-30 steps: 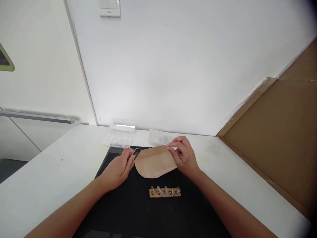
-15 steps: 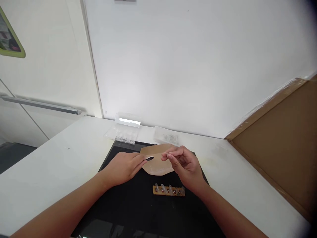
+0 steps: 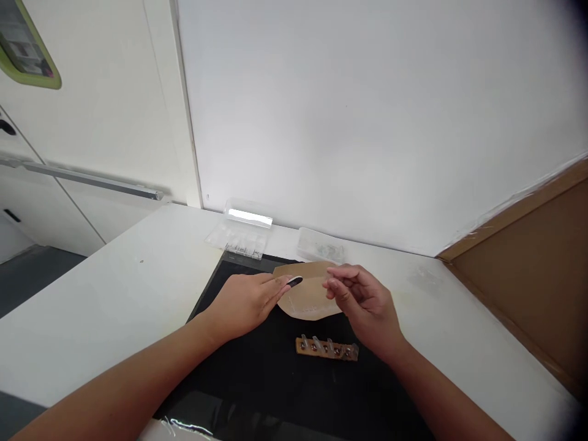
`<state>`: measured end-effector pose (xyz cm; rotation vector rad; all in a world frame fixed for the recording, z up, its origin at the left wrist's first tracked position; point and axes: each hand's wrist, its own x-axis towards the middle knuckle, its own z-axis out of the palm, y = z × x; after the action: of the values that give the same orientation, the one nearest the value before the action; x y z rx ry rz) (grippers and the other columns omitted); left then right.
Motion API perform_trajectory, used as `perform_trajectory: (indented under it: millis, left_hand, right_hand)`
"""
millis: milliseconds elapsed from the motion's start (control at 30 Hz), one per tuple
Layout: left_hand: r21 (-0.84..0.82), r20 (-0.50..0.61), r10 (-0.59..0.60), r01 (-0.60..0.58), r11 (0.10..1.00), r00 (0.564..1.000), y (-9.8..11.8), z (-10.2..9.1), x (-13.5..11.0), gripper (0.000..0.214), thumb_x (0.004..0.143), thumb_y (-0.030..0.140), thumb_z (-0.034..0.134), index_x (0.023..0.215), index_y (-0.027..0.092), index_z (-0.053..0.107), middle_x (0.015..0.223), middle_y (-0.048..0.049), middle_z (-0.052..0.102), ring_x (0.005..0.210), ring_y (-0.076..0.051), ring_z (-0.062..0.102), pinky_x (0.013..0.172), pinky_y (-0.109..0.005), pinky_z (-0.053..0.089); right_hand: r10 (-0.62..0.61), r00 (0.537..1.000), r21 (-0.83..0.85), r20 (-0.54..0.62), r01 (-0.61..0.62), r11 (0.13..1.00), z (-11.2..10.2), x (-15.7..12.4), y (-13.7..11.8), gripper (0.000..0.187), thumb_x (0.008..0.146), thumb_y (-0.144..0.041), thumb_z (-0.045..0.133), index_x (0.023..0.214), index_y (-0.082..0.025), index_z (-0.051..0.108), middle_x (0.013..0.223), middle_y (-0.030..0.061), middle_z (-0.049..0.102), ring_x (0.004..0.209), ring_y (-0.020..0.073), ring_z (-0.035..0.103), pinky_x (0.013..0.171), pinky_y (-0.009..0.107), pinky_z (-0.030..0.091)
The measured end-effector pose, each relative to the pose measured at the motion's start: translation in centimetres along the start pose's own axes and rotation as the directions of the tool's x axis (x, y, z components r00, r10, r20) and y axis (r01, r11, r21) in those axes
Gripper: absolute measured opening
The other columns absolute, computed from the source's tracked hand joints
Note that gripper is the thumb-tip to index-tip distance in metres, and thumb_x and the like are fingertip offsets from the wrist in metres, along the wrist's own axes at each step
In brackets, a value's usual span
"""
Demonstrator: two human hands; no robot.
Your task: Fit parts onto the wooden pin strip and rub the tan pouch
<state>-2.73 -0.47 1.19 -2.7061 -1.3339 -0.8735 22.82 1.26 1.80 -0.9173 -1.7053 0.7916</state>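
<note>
My left hand (image 3: 255,300) pinches a slim flat tool with a white upper side and a dark underside (image 3: 295,281), which looks like a nail file. Its rounded end sticks out to the right over a tan sheet (image 3: 307,297). To the right, my right hand (image 3: 365,306) is closed, thumb against fingertips, with a tiny clear piece seeming to show there; I cannot make out what it is. Nearer to me lies a brown strip (image 3: 321,350) with several dark round spots. Clear curved pieces like false nail tips (image 3: 316,345) stand tilted on it.
A black mat (image 3: 257,380) lies under the hands on the white table (image 3: 138,294). At the back are an open clear compartment case (image 3: 243,236) and a shallow clear box (image 3: 320,246) with small clear pieces. A white wall stands behind, a brown cardboard panel (image 3: 528,263) at right.
The view has shifted, so everything sits a little further right. Both hands keep their pinches, and the gap between the tool's end and the right fingertips looks about the same.
</note>
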Motion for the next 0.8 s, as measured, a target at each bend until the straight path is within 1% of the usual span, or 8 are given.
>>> perform_trajectory:
  millis: [67, 133, 233, 300, 400, 600, 700, 800]
  left_hand:
    - [-0.002, -0.009, -0.019, 0.019, 1.000, 1.000, 0.0, 0.0, 0.0, 0.040, 0.111, 0.037, 0.038, 0.133, 0.022, 0.068, 0.090, -0.0065, 0.075, 0.075, -0.018, 0.070, 0.063, -0.025, 0.049]
    - [-0.026, -0.005, -0.040, 0.040, 0.999, 0.999, 0.1, 0.0, 0.0, 0.040, 0.111, 0.036, 0.038, 0.131, 0.021, 0.069, 0.095, -0.0078, 0.077, 0.081, -0.019, 0.072, 0.069, -0.028, 0.053]
    - [-0.133, 0.042, -0.024, 0.029, 0.991, 0.999, 0.4, 0.0, 0.0, 0.039, 0.111, 0.034, 0.038, 0.135, 0.021, 0.066, 0.112, -0.0088, 0.077, 0.097, -0.021, 0.073, 0.083, -0.033, 0.058]
    - [-0.213, 0.071, -0.004, 0.019, 0.977, 0.997, 0.7, 0.0, 0.0, 0.038, 0.111, 0.031, 0.038, 0.137, 0.023, 0.064, 0.123, -0.0082, 0.075, 0.109, -0.022, 0.071, 0.093, -0.036, 0.057]
    - [-0.297, 0.097, -0.023, 0.052, 0.953, 0.995, 1.3, -0.2, 0.0, 0.037, 0.110, 0.028, 0.038, 0.136, 0.023, 0.064, 0.125, -0.0080, 0.073, 0.113, -0.023, 0.068, 0.099, -0.039, 0.056]
    - [-0.419, 0.160, -0.095, 0.155, 0.895, 0.983, 1.7, -0.5, 0.1, 0.045, 0.111, 0.036, 0.037, 0.152, 0.027, 0.052, 0.102, -0.0058, 0.067, 0.097, -0.021, 0.064, 0.092, -0.038, 0.055]
    - [-0.469, 0.190, -0.114, 0.193, 0.862, 0.975, 1.7, -0.4, 0.0, 0.048, 0.111, 0.041, 0.036, 0.157, 0.030, 0.046, 0.107, -0.0051, 0.063, 0.100, -0.019, 0.063, 0.097, -0.038, 0.054]
    - [-0.483, 0.194, -0.120, 0.202, 0.852, 0.974, 1.8, -0.2, 0.0, 0.047, 0.111, 0.041, 0.037, 0.154, 0.028, 0.050, 0.113, -0.0064, 0.063, 0.105, -0.019, 0.062, 0.102, -0.039, 0.052]
  right_hand:
    - [-0.014, 1.000, -0.063, 0.028, 0.015, 0.998, -0.1, 0.1, -0.3, 0.021, 0.099, -0.036, 0.066, 0.116, -0.025, 0.072, 0.091, 0.0048, 0.070, 0.074, 0.0157, 0.069, 0.058, 0.026, 0.058]
    - [-0.007, 0.994, -0.098, 0.111, 0.018, 0.995, 0.1, 0.0, -0.6, 0.023, 0.100, -0.037, 0.063, 0.118, -0.027, 0.074, 0.093, 0.0053, 0.071, 0.076, 0.0163, 0.070, 0.057, 0.026, 0.058]
    - [0.033, 0.970, -0.106, 0.239, -0.008, 0.994, 0.8, -0.3, -0.8, 0.023, 0.102, -0.036, 0.060, 0.117, -0.028, 0.075, 0.087, 0.0036, 0.073, 0.079, 0.0171, 0.071, 0.061, 0.026, 0.059]
    - [0.045, 0.966, -0.092, 0.255, -0.022, 0.996, 1.1, -0.5, -0.7, 0.022, 0.102, -0.036, 0.061, 0.116, -0.028, 0.076, 0.085, 0.0022, 0.075, 0.077, 0.0164, 0.071, 0.064, 0.027, 0.060]
    - [0.025, 0.982, -0.082, 0.185, -0.010, 0.997, 1.1, -0.6, -0.4, 0.019, 0.101, -0.035, 0.064, 0.114, -0.029, 0.076, 0.083, 0.0003, 0.077, 0.075, 0.0163, 0.072, 0.069, 0.030, 0.061]
    - [-0.074, 0.997, -0.173, 0.035, 0.079, 0.982, 0.9, -0.8, -0.3, 0.015, 0.100, -0.033, 0.065, 0.105, -0.028, 0.078, 0.073, -0.0006, 0.072, 0.070, 0.0176, 0.070, 0.066, 0.033, 0.059]
    - [-0.064, 0.998, -0.185, -0.011, 0.061, 0.981, 1.0, -1.1, -0.5, 0.013, 0.099, -0.034, 0.066, 0.097, -0.026, 0.076, 0.071, -0.0004, 0.072, 0.067, 0.0173, 0.070, 0.065, 0.032, 0.059]
    - [-0.091, 0.994, -0.182, -0.054, 0.080, 0.980, 1.1, -1.3, -0.6, 0.013, 0.102, -0.033, 0.062, 0.094, -0.026, 0.069, 0.071, -0.0014, 0.071, 0.068, 0.0165, 0.070, 0.067, 0.032, 0.059]
